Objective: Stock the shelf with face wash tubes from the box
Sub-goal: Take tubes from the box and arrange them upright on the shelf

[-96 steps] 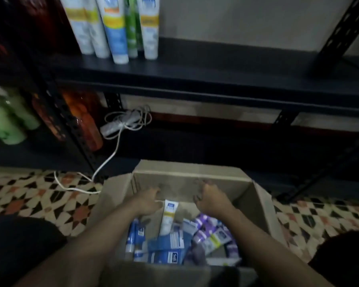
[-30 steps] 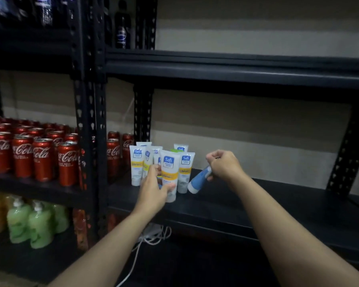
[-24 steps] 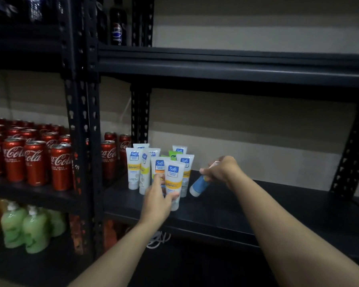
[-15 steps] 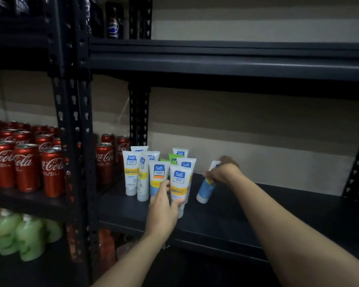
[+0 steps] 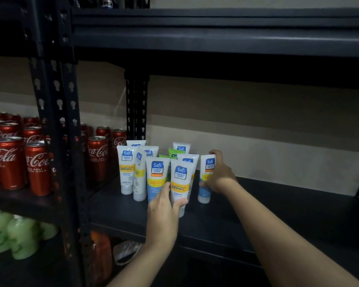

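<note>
The left hand (image 5: 164, 206) grips a white plastic face wash tube with a yellow band (image 5: 180, 177) low down, standing it on the dark metal shelf (image 5: 278, 206). The right hand (image 5: 220, 177) wraps round a white and blue tube (image 5: 204, 194) just beside it. The tubes look light, soft and tippy on their small caps. Best to hold the middle and not squeeze hard.

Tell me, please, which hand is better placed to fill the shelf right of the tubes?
Likely right: the right hand grips the blue-bottomed tube at the cluster's right edge beside bare shelf; the left hand holds the front tube.
</note>
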